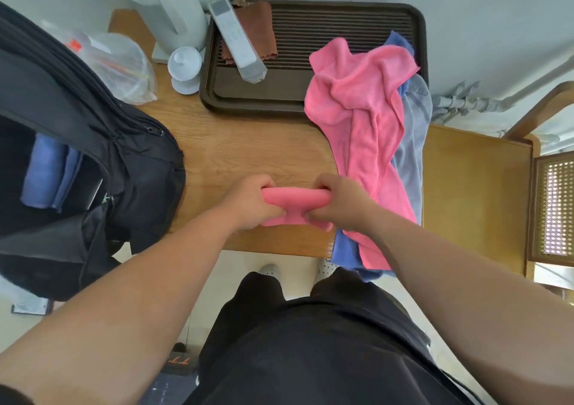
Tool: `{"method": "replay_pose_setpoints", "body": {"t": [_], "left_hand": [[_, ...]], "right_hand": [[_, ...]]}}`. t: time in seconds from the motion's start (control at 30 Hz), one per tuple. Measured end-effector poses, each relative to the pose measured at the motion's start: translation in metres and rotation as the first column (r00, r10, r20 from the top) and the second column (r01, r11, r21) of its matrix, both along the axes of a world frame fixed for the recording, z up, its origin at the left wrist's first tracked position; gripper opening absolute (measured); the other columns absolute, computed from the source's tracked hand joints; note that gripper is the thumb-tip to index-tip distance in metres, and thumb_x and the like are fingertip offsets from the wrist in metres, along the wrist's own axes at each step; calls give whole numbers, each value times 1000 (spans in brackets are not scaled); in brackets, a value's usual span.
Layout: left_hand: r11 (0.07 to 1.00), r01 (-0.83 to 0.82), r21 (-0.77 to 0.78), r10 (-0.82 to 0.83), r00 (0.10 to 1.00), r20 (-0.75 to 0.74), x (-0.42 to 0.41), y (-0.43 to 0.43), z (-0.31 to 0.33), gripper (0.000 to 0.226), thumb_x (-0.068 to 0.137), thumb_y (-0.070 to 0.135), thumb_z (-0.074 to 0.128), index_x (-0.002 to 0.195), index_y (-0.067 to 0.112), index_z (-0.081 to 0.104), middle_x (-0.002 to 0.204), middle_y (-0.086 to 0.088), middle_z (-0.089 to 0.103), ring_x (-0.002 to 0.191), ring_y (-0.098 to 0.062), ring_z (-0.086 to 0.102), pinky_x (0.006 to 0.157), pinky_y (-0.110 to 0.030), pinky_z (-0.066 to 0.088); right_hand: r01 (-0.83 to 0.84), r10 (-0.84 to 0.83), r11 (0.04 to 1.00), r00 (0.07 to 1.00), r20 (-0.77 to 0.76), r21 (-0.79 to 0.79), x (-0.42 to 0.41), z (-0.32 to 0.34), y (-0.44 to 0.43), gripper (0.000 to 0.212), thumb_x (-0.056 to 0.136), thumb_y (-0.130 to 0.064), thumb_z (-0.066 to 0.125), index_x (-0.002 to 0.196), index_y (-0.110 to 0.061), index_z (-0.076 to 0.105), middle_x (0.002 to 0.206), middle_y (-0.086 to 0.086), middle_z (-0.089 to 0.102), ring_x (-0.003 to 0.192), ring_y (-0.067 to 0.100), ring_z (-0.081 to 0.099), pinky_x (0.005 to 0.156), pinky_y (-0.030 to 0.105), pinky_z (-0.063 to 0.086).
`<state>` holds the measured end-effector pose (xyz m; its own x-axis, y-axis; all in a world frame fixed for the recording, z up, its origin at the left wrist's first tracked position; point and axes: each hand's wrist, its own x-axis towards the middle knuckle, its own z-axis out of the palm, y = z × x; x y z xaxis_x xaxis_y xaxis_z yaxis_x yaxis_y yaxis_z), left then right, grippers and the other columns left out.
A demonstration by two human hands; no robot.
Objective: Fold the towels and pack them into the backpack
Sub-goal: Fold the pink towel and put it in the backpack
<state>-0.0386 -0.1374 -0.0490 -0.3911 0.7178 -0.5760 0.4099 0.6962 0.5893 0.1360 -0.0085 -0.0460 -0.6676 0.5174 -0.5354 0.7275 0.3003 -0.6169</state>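
Blue towels (46, 171) in black backpack (139, 162)

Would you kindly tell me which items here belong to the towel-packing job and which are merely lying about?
Job: folded pink towel, gripped by left hand and right hand; loose pink towel; blue towel; grey towel; backpack.

Lying about: tray; kettle; lidded cup; plastic bag; brown cloth.
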Motion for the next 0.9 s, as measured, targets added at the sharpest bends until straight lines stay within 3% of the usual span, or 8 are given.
{"method": "replay_pose_setpoints", "body": {"t": [0.07,0.13,0.27,0.4,0.47,0.57,0.7,0.9], "left_hand": [[969,-241,45,229,955,186,6,-2,17,30,71,10,86,90,16,65,84,-1,64,75,-19,60,61,-29,50],[914,-395,93,356,891,283,13,-1,37,31,76,8,85,100,13,65,89,-2,66,78,-15,63,59,-25,53],[792,-581,189,493,791,363,22,6,75,32,85,12,78,110,22,63,101,1,67,87,-10,64,68,-24,59],[666,-694,274,565,709,422,16,9,103,35,88,12,75,119,21,63,107,0,68,93,-16,67,70,-29,61],[663,-671,331,562,739,372,7,8,113,38,87,14,76,123,20,64,109,-1,69,94,-16,68,67,-27,60],[686,-588,429,517,808,281,-13,6,129,41,83,16,80,121,21,66,109,1,70,98,-15,69,77,-33,62],[738,-457,496,428,886,179,-40,1,150,38,77,20,86,111,21,69,99,4,72,89,-10,69,78,-37,61],[931,-57,359,85,995,-61,-104,-36,169,37,68,35,90,97,30,68,90,8,67,83,-9,65,76,-42,60]], "right_hand": [[105,-115,990,987,-109,-91,5,13,15,39,62,-21,89,92,-23,65,86,0,68,78,16,63,62,31,51],[199,-248,955,942,-225,-220,6,25,27,41,65,-17,90,99,-18,67,93,10,70,80,17,65,69,39,55],[220,-373,894,848,-375,-391,-1,50,41,39,77,-6,83,111,-13,65,99,12,71,82,12,66,67,30,57],[186,-442,823,803,-400,-537,-13,72,42,32,87,-4,74,115,-11,62,96,4,70,81,14,71,57,29,57],[184,-462,810,785,-413,-557,-21,82,37,30,89,-5,72,115,-14,62,94,0,72,83,17,72,57,31,58],[208,-504,803,738,-449,-558,-35,94,30,30,90,-5,71,116,-14,61,88,-6,72,79,15,71,56,30,58],[269,-580,780,648,-494,-564,-59,112,20,37,87,-4,73,118,-16,58,85,-5,73,74,14,68,52,26,55],[392,-649,757,537,-538,-523,-109,129,-30,45,69,-9,74,113,-14,64,95,12,71,84,25,66,74,44,55]]}}
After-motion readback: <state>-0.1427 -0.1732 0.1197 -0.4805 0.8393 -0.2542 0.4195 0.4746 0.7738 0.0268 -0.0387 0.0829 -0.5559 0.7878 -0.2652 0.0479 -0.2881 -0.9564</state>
